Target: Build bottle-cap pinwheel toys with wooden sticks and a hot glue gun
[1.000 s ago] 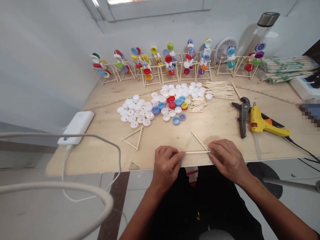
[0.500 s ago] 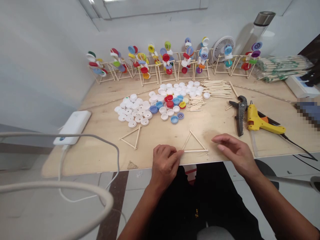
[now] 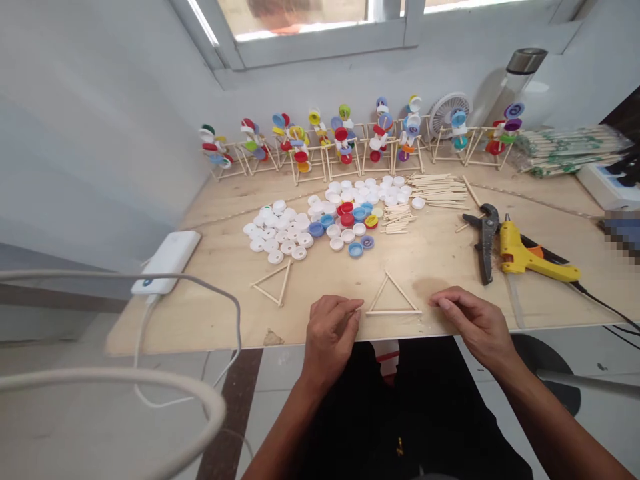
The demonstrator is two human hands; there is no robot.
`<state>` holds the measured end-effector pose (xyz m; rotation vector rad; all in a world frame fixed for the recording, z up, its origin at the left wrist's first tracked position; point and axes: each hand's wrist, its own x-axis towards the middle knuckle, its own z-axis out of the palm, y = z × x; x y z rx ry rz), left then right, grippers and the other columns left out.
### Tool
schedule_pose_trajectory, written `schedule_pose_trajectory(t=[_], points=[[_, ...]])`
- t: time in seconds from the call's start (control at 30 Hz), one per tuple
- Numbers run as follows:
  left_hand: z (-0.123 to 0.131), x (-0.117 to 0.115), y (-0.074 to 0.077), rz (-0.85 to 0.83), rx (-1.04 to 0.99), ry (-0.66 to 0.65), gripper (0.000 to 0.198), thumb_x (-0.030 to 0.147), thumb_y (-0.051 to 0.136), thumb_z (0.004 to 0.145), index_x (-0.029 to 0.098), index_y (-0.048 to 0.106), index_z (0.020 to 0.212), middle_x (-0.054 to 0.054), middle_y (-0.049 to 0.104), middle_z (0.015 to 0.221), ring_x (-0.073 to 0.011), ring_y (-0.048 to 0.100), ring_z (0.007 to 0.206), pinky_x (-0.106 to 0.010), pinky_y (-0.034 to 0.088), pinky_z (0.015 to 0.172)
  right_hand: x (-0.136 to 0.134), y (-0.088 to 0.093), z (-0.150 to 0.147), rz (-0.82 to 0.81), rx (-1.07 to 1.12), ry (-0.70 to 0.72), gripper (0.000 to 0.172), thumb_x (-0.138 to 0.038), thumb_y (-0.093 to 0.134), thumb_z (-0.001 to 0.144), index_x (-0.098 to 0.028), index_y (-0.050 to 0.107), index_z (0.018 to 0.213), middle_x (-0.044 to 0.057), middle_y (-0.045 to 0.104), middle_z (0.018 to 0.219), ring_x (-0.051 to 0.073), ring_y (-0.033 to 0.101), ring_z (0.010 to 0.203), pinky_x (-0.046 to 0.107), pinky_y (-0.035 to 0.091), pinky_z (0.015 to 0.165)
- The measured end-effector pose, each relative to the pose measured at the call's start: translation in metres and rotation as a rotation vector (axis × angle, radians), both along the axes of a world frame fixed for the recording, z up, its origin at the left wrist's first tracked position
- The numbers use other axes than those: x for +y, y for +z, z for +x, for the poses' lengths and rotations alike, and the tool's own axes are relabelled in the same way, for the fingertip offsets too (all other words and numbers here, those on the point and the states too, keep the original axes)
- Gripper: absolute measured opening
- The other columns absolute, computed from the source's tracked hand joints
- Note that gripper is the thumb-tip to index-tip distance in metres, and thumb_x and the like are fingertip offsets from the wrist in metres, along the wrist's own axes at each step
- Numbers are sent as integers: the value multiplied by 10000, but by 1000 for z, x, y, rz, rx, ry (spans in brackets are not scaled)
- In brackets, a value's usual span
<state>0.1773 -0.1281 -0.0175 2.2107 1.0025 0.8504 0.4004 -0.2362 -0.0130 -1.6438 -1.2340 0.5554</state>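
On my feed, the left hand (image 3: 330, 340) sits loosely curled and the right hand (image 3: 473, 323) half open, both empty, just beside opposite corners of one stick triangle (image 3: 393, 312) near the front edge of the plywood board (image 3: 200, 330). A second triangle (image 3: 271, 273) lies to the left, with bare board between them. Farther off are many bottle caps (image 3: 300, 237), one glue gun (image 3: 525, 253), one pair of pliers (image 3: 484, 240) and, along the upper edge of the board, a row of cap-and-stick models (image 3: 344, 133).

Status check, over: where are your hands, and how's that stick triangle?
Left hand and right hand open, either side. Stick triangle flat on plywood tabletop, apparently untouched. Yellow glue gun beyond right hand.
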Motion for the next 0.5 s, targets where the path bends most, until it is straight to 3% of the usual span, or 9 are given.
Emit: schedule_pose_trajectory(t=[0.23,0.5], points=[[33,14,12,91,252,-22,89,214,545,820,217,633,811,-19,651,807,-180,571,824,-361,405,768,-1,-3,-1,30,18,-25,233,-422,602,855,-220,710,814,56,679,840,228,632,794,292,521,640],[64,28,19,127,626,-87,90,270,565,793,189,577,758,-65,648,856,-227,576,830,-374,391,699,-4,-11,-2,20,84,-58,223,-427,633,830,-212,689,809,57,667,839,236,606,833,310,500,706]])
